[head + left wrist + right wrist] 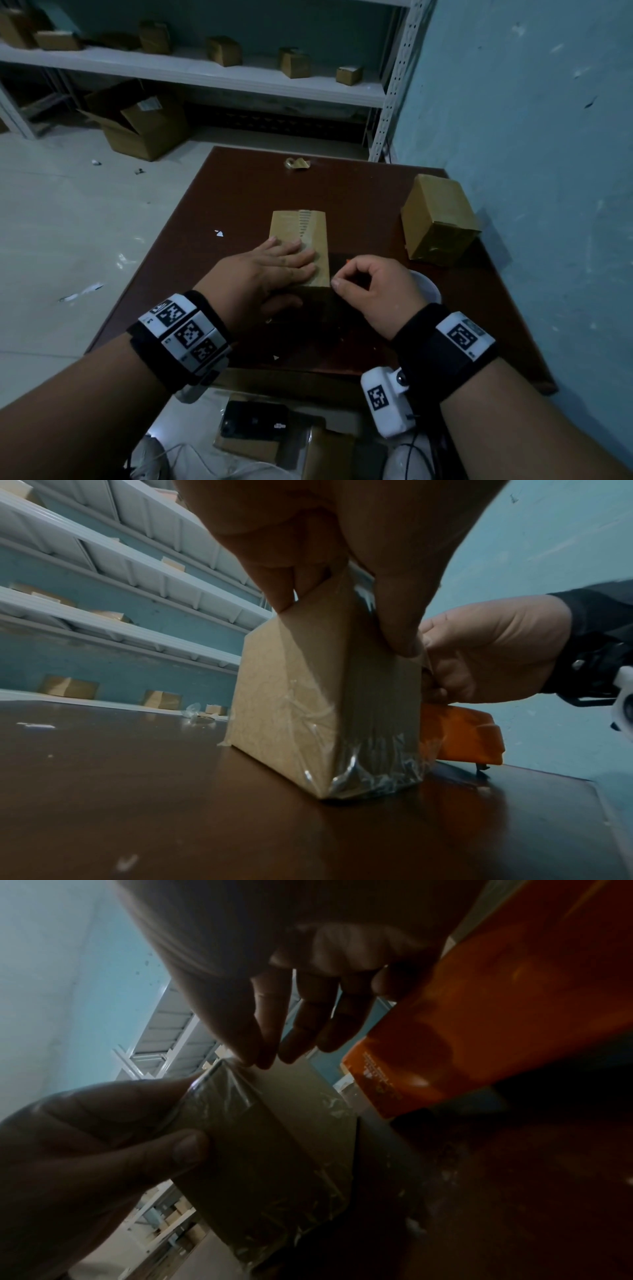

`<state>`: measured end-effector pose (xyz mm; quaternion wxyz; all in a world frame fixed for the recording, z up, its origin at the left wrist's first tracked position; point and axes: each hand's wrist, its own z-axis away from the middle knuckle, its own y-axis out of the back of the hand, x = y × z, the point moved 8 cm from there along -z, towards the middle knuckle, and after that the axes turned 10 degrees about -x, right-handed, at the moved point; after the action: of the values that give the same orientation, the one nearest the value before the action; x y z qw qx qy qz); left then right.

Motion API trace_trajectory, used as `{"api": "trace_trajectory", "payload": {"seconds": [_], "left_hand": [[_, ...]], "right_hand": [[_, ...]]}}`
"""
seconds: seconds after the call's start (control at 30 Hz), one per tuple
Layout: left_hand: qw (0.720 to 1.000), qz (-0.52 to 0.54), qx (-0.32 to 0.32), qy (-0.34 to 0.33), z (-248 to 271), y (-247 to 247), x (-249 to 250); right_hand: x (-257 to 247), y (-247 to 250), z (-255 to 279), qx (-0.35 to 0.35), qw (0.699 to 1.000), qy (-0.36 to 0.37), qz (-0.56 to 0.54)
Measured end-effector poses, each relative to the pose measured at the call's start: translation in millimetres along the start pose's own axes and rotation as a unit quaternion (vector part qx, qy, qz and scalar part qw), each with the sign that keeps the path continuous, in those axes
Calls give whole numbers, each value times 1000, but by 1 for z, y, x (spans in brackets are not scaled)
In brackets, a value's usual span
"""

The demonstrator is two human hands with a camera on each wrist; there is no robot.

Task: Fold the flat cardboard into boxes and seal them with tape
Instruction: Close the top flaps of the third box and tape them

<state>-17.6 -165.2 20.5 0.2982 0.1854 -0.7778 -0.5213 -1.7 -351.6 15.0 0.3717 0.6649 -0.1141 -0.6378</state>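
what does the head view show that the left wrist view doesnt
Only the head view shows the second taped box standing at the table's right side, the open carton on the floor, the crumpled tape scrap at the far edge, and the phone below the table.

Only the left wrist view shows the orange tape dispenser behind the box and the glossy tape wrinkled over the box's near lower corner.

Both show the box on the brown table, the left hand on top of it, the right hand at its edge, and the shelves with boxes.
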Motion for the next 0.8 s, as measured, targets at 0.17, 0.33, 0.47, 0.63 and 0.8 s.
{"api": "trace_trajectory", "payload": {"seconds": [0.17, 0.33, 0.47, 0.63, 0.8], "left_hand": [[1000, -2, -2, -2, -1, -1, 1], [1000, -1, 2, 3, -2, 0, 2], [1000, 1, 1, 9, 0, 0, 2], [996, 60, -8, 64, 3, -3, -11], [989, 108, 18, 104, 8, 3, -17]], "right_hand": [[2, -4, -2, 30, 998, -9, 47], [-5, -4, -2, -1, 998, 27, 55], [-14, -5, 0, -57, 985, 46, 159], [-22, -12, -1, -45, 968, 78, 235], [-8, -9, -5, -42, 977, 118, 173]]}}
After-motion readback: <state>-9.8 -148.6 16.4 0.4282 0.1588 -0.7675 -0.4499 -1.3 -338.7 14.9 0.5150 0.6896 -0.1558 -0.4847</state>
